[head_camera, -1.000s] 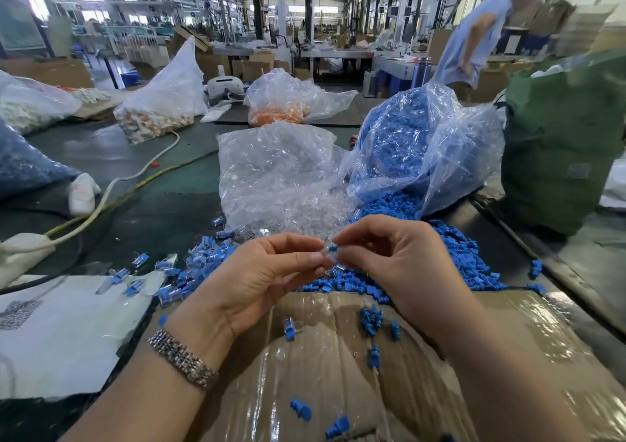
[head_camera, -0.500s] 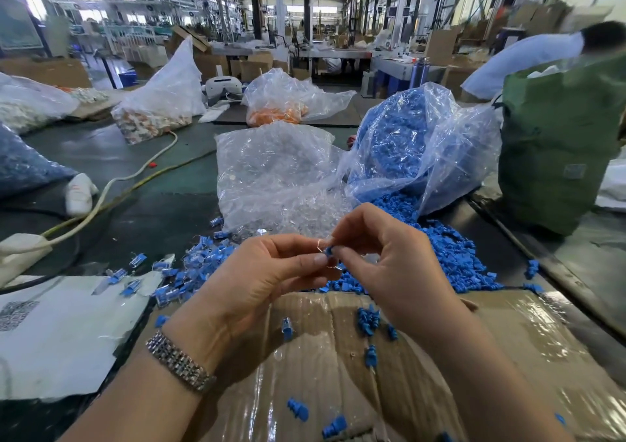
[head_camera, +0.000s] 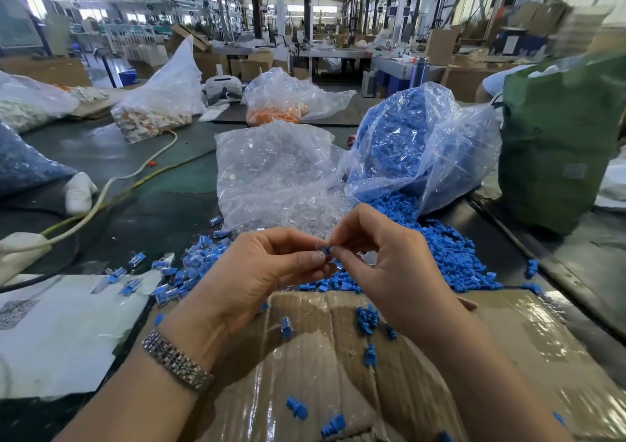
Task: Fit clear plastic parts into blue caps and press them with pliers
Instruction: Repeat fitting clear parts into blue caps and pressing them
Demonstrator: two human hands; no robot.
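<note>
Centrally, above a flattened cardboard sheet [head_camera: 440, 357] covered in glossy tape, a small blue cap [head_camera: 327, 250] is pinched between the two hands, with a clear plastic part [head_camera: 319, 248] seen at the same spot; how far one sits inside the other cannot be told. The left hand [head_camera: 261, 272] is curled, thumb and forefinger closed on the piece, and a metal watch band [head_camera: 176, 360] is worn at its wrist. The right hand [head_camera: 382, 258] is likewise closed narrowly on the cap from the other side, and a second clear piece [head_camera: 369, 257] appears to be tucked under its fingers. Loose blue caps are scattered on the cardboard, and a larger heap of blue caps [head_camera: 447, 252] is spilled from an open transparent bag [head_camera: 423, 150] just behind the right hand. Beside it a bag of clear parts [head_camera: 274, 170] is laid open on the dark green work surface [head_camera: 162, 177]. Assembled blue-and-clear pieces [head_camera: 189, 269] are gathered left of the hands, near a white sheet [head_camera: 61, 333]. A pale cable [head_camera: 135, 174] is trailed across the surface. Further back, bags of orange parts [head_camera: 281, 109] and mixed parts [head_camera: 159, 106] are placed, and a tall green sack [head_camera: 559, 136] is stood at the right. Beyond, a factory hall with benches, cartons and ceiling fans is seen.
</note>
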